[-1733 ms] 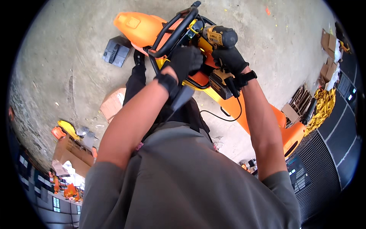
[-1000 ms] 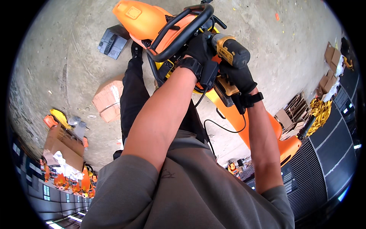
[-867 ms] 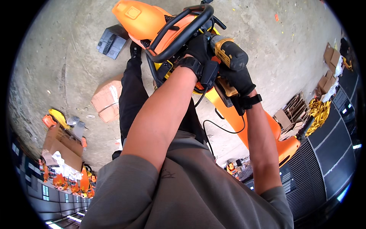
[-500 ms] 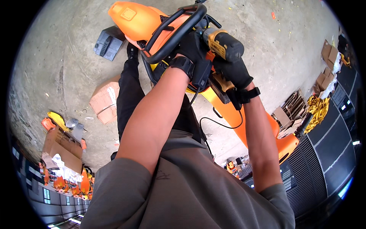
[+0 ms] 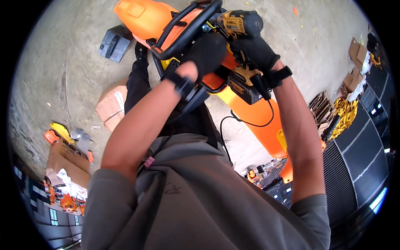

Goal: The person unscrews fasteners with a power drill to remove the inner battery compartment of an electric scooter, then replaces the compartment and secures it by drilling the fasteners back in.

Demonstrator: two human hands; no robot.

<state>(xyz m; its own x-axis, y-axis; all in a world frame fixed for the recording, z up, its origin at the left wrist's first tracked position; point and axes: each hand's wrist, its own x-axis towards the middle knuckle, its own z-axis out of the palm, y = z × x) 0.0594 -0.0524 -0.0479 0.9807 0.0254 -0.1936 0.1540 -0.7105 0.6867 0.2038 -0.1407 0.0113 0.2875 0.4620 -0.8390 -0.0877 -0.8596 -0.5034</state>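
My right hand, in a black glove, is closed round the grip of a yellow and black cordless impact driver. The driver's nose points left toward the black tubular bar of a large orange machine. A thick battery sits at the foot of its grip. My left hand, also gloved in black, is over the machine just below that bar, apart from the driver's nose. Motion smears its fingers, so what they hold, if anything, does not show. The machine's long orange body extends under my right forearm.
A dark grey plastic box and a cardboard box lie on the concrete floor at left. An open carton stands lower left. Yellow straps and flattened cardboard are piled at right. Black cables hang from my wrists.
The driver has moved up and away from me and its body is now more level. My left hand has drawn back from beside its nose, its wrist shifting left and toward me.
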